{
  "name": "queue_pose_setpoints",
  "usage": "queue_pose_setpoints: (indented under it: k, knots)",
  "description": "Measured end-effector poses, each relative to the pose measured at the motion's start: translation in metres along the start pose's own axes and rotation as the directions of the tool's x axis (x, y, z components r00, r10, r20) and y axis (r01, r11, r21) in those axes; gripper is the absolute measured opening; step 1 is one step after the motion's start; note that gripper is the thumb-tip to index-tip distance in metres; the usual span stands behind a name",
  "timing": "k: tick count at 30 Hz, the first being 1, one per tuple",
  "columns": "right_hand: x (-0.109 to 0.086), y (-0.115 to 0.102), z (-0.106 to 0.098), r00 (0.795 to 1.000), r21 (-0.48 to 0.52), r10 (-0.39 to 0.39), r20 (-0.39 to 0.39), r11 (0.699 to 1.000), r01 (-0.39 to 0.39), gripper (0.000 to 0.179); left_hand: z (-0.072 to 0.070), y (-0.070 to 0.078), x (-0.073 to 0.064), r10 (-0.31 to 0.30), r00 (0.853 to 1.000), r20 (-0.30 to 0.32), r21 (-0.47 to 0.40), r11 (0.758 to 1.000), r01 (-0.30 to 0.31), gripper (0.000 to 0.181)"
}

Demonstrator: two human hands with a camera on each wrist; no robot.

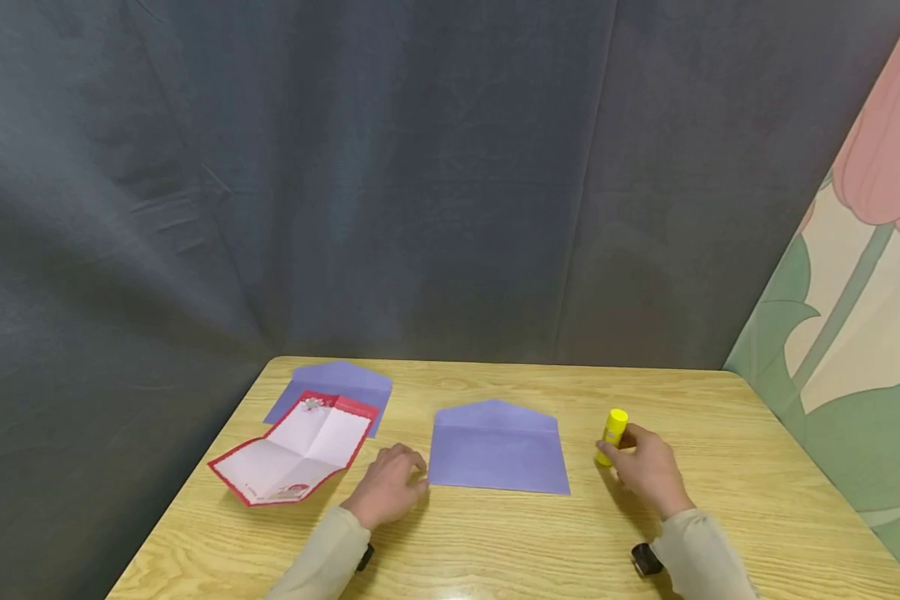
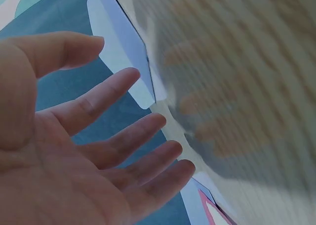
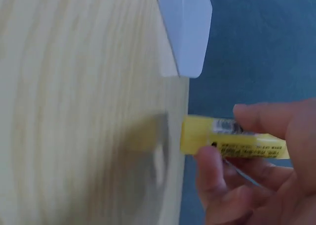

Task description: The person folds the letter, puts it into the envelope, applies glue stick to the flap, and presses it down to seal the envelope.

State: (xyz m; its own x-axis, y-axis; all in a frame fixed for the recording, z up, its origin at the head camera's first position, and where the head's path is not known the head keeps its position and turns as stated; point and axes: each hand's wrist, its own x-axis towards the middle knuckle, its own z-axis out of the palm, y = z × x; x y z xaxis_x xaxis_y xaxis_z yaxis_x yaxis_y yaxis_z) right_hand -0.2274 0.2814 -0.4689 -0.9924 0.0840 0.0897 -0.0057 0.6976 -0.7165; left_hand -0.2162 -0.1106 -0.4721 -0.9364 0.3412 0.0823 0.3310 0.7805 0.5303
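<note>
My right hand pinches a yellow glue stick between thumb and fingers, holding it upright; in the right wrist view the glue stick shows a printed label and barcode. Just left of a purple envelope, my left hand hovers near its lower left corner. The fingers of that hand are loosely bent, with nothing between them in the left wrist view. The envelope lies flat with its pointed flap opened away from me.
At the left, an unfolded white card with a red border lies partly over a second purple envelope. All sit on a wooden table. A dark curtain hangs behind, and a flowered panel stands to the right.
</note>
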Motion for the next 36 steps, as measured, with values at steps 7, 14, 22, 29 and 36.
queue_pose_setpoints:
  k: [7, 14, 22, 29, 36]
  knots:
    - [-0.004, -0.028, 0.009, 0.996, -0.029, -0.089, -0.005, 0.996, 0.089, 0.035, 0.001, 0.009, 0.007, 0.069, 0.997, 0.022, -0.098, 0.993, -0.067, 0.031]
    - [-0.013, -0.06, 0.026, 0.978, 0.094, -0.177, 0.112, 0.981, 0.167, 0.034, 0.0, 0.029, 0.014, 0.136, 0.988, 0.074, -0.317, 0.943, -0.106, 0.04]
    - [-0.021, -0.087, 0.043, 0.888, 0.287, -0.36, 0.287, 0.916, 0.279, 0.036, 0.0, 0.052, 0.023, 0.157, 0.987, 0.018, -0.502, 0.856, -0.127, 0.041]
    - [-0.024, -0.097, 0.053, 0.786, 0.371, -0.464, 0.409, 0.871, 0.321, 0.031, 0.002, 0.061, 0.026, 0.207, 0.977, 0.056, -0.653, 0.748, -0.121, 0.038]
    - [-0.027, -0.102, 0.059, 0.764, 0.394, -0.503, 0.405, 0.85, 0.351, 0.029, 0.003, 0.061, 0.026, 0.207, 0.977, 0.057, -0.696, 0.71, -0.11, 0.035]
